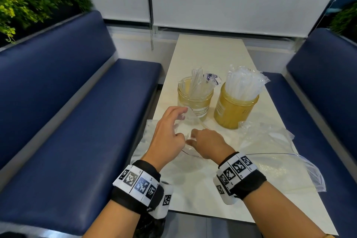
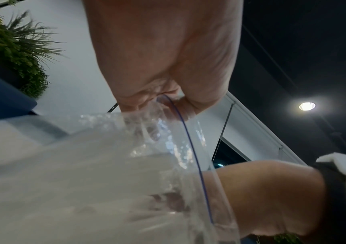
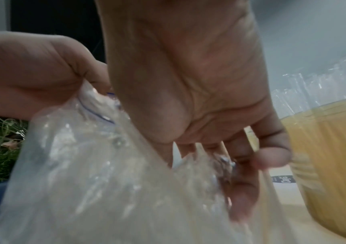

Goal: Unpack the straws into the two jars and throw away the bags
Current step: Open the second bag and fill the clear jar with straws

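1. The blue bench seats (image 1: pixel 73 114) filled the left and right of the head frame, with the pale tabletop (image 1: pixel 208 58) running up the centre between them.
2. A second clear bag (image 1: pixel 280 162) lay flat and apparently empty at the right of the frame, below the jars.
3. The bag in hand (image 1: pixel 185 121), clear with a thin blue line near its mouth, sat at mid-frame, directly under both hands and just below the left jar. It was crumpled, so its long axis could not be read; its mouth edge arched between the two hands.
4. The right jar (image 1: pixel 234 108), amber and well filled with wrapped straws (image 1: pixel 243 83), stood right of centre. The left jar (image 1: pixel 195 100) held fewer straws, leaning, plus a scrap of wrapper.
5. The left hand (image 1: pixel 170 131) pinched the bag's rim between thumb and curled fingers, as the left wrist view showed.
6. The right hand (image 1: pixel 209 141) had its fingers curled into the plastic, gathering it, in the right wrist view.
7. Judged from this, the straws looked unpacked and the bags remained to be thrown away. Both hands were equally close to this bag; the right hand lay nearer the second one. No bin was in view.
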